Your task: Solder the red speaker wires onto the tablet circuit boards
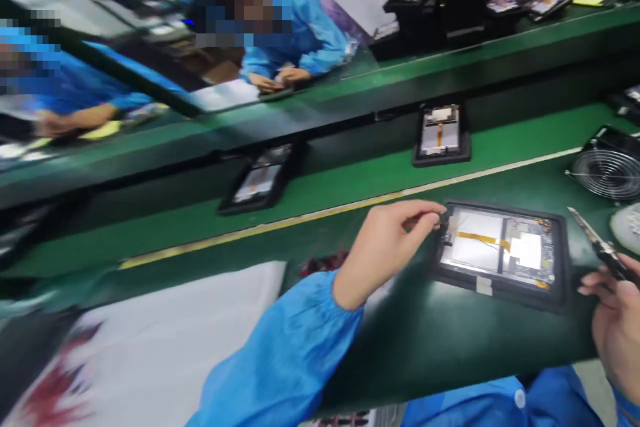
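Note:
An opened tablet lies face down in a black frame on the green workbench, showing a silvery inner panel crossed by an orange-yellow ribbon strip. My left hand, in a blue sleeve, pinches something small at the tablet's upper left corner. What it pinches is too small to tell. At the bench's right side, my right hand grips a slim metal-tipped tool with a black handle, its tip pointing away from the tablet and apart from it.
Two similar tablets ride a green conveyor belt beyond a yellow-edged strip. A wire-guarded fan stands at right. A white sheet lies at lower left. Co-workers in blue and pink handle tablets across the line.

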Available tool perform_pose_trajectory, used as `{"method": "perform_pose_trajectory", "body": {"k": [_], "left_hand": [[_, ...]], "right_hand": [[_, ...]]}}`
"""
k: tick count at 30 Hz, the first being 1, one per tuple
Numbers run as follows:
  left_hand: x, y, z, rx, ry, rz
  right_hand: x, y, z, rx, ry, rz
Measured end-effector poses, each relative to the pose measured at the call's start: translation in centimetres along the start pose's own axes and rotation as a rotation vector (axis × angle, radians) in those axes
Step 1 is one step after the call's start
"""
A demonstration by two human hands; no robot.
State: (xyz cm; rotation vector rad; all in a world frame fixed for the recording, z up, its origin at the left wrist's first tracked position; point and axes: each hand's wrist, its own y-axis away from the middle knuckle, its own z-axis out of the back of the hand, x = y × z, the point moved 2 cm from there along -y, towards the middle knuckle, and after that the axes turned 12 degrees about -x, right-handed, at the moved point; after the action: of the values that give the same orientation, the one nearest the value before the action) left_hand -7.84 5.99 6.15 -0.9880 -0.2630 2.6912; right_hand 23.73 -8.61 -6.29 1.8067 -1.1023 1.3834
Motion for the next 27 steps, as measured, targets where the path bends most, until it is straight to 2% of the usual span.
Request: {"method": "perform_pose_trajectory", "body": {"k": [1,3,6,9,11,14,17,19,21,27], "left_hand": [[0.5,-0.2,-1.7,0.06,-0.042,-0.054],[1.7,-0.3,-3.9,0.121,-0.103,-0.12],[2.3,0.3,-4.6,0.089,-0.149,-0.201],[0.9,1.6,-5.1,0.053,-0.121,-0.388],[-0.5,2.5,-6.1,0.084,-0.061,-0.479],[-2.2,3.0,-8.3,0.158,-0.06,-0.483],[-2.8,3.0,-9.9,0.242,-0.151,-0.452],[-2.9,3.1,-10.2,0.259,-0.203,-0.467],[-2.8,3.1,-10.0,0.225,-0.168,-0.486],[-2.4,3.2,-8.7,0.042,0.322,-0.483]], "right_hand": [[0.1,0.2,-0.1,0.007,0.007,0.002],[0.2,0.5,-0.3,0.016,0.013,0.007],[0.3,0.8,-0.6,0.025,0.01,0.008],[0.4,0.8,-0.8,0.035,0.006,0.017],[0.4,0.8,-0.9,0.047,0.011,0.029],[0.5,0.9,-0.8,0.065,0.032,0.049],[1.1,1.3,-0.5,0.075,0.061,0.081],[1.8,1.9,-0.5,0.119,0.099,0.111],[2.6,2.5,-0.9,0.21,0.151,0.161],[4.1,4.2,-4.3,0.501,0.404,0.322]]}}
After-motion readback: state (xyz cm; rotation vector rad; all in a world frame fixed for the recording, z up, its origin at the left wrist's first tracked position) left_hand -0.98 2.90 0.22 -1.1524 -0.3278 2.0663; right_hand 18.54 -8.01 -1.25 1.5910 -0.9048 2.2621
